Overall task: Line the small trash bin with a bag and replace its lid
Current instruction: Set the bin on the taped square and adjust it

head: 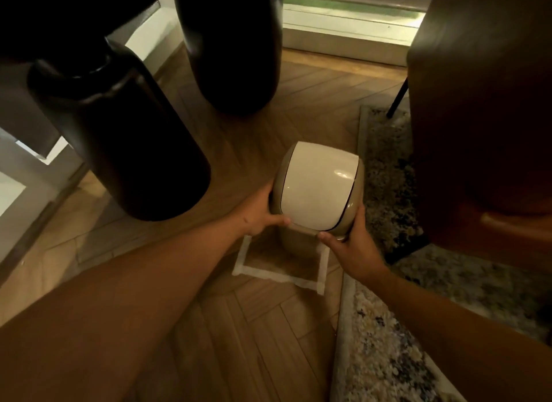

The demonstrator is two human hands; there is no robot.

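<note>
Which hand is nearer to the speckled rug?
Right. The right hand grips the bin lid on the side beside the speckled rug; the left hand grips the far side.

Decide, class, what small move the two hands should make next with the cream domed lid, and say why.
Probably lift it straight up: the left hand and right hand grip the cream domed lid at opposite sides, it sits on the beige plastic bin, and no bag edge shows.

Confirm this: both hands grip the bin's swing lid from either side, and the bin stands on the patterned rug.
Not the rug. The head view shows the bin standing on the wooden floor, beside the patterned rug. The left hand and right hand do grip the lid from either side.
</note>
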